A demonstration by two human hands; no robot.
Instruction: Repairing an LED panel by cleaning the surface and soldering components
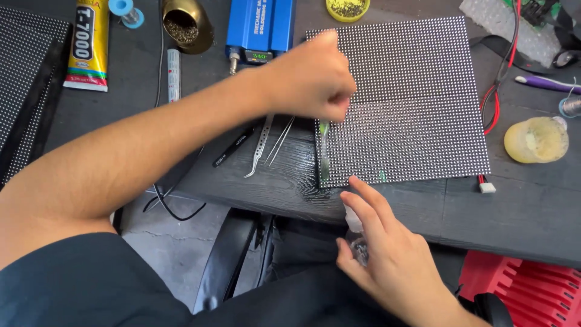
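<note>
Left hand is fisted over the dotted panel; right hand grips what seems a small clear bottle (blurred).

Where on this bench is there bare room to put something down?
Bare dark wood shows below the dotted panel, from the right hand across to the white plug. Another bare patch lies between the glue tube and the tweezers, partly under the left hand's forearm. The top edge and the right side, by the wires and yellow jar, are crowded.

Bare forearms and hands, a dark navy short sleeve at the left shoulder.
</note>
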